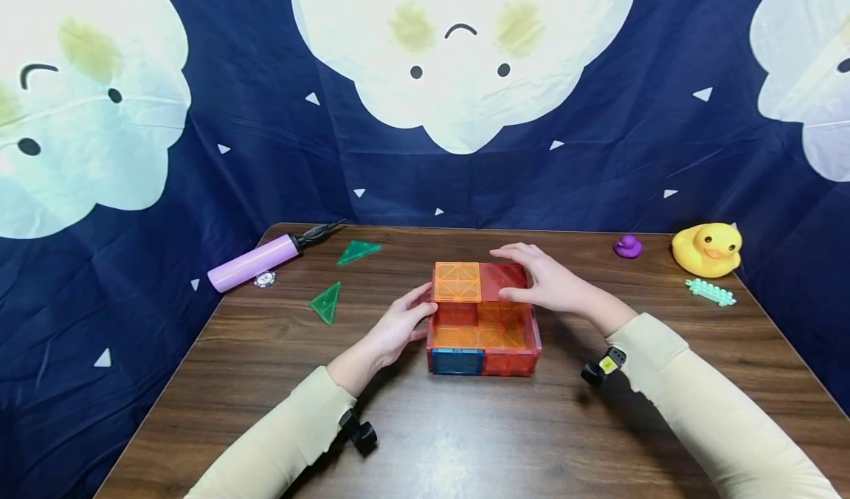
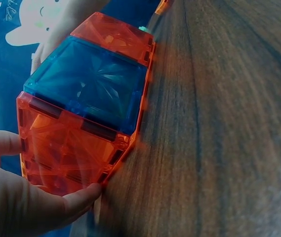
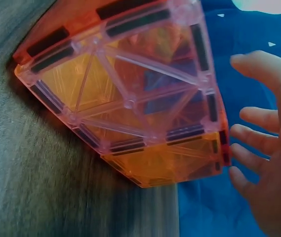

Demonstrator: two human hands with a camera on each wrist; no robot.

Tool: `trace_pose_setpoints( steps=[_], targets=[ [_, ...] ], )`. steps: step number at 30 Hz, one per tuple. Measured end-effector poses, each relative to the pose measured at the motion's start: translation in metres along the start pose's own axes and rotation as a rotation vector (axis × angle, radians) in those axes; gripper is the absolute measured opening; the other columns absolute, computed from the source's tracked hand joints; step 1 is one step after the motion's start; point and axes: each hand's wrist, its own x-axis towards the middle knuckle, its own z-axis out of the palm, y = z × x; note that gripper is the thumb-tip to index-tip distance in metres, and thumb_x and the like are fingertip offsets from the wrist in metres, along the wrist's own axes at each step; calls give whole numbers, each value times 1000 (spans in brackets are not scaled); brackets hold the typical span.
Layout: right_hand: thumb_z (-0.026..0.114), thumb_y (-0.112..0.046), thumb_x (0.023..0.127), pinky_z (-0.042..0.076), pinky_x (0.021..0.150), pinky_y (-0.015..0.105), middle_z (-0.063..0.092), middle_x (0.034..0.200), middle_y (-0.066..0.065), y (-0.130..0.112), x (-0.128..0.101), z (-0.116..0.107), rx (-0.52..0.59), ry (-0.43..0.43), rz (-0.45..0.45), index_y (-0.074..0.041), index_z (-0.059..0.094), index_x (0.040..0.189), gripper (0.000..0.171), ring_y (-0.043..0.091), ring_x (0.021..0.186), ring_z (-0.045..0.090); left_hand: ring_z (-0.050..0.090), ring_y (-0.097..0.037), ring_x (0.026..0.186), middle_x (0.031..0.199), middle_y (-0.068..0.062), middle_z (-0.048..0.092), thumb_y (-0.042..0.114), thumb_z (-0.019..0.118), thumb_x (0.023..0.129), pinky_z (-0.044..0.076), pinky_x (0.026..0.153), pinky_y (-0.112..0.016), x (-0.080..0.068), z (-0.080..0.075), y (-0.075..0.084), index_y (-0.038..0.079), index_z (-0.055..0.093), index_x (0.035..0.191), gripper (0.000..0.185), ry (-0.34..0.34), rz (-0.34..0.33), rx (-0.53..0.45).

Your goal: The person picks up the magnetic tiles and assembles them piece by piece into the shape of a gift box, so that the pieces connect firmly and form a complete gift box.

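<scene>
A box of translucent tiles [image 1: 511,364] sits on the wooden table [image 1: 465,447], at the centre of the dial for the head view. Its roof covers the far half: an orange square [image 1: 457,282] toward eleven o'clock and a red square [image 1: 493,277] toward one, edge to edge. The near half has its top uncovered, and a blue tile [image 1: 457,362] fills the seven o'clock part of the front wall.

The left hand [image 1: 397,325] is at nine o'clock, laid against the box's side. Its fingers [image 2: 83,198] are spread and fairly straight — one at the lower corner of the red side wall, another digit at the opposite edge — touching the wall rather than wrapping round it.

The right hand [image 1: 550,281] is at one to two o'clock, released, its thumb above the red square and its fingers reaching past the far edge. The right wrist view shows those fingers [image 3: 256,140] parted and slightly bent, with a wide gap to the thumb [image 3: 263,71]; the lower fingertips are just beside the box's edge (whether any touches it, I cannot tell).

Two green triangles [image 1: 325,303] lie flat at nine and ten o'clock; beyond them are a lilac pump [image 1: 255,263] and a poker chip [image 1: 264,279]. A small purple duck [image 1: 627,246] sits at two o'clock, with a larger yellow duck [image 1: 707,252] farther out.
</scene>
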Motion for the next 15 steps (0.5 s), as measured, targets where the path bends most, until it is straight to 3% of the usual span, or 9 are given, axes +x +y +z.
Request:
trace_pose_setpoints(
  steps=[8, 15],
  targets=[
    [73, -16, 95, 42, 107, 54, 59, 141, 12, -2, -31, -15, 34, 196, -15, -5, 57, 140, 49, 30, 130, 53, 39, -40, 142, 162, -20, 31, 13, 53, 105, 39, 108, -59, -1, 0, 0, 3, 29, 160, 61, 9, 1, -15],
    [72, -5, 94, 35, 103, 14, 63, 136, 12, -7, -73, -24, -2, 299, -22, -3, 60, 138, 46, 23, 125, 56, 36, -39, 144, 162, -19, 32, 16, 51, 105, 36, 111, -60, -1, 0, 0, 3, 30, 160, 60, 7, 8, -29]
  ],
)
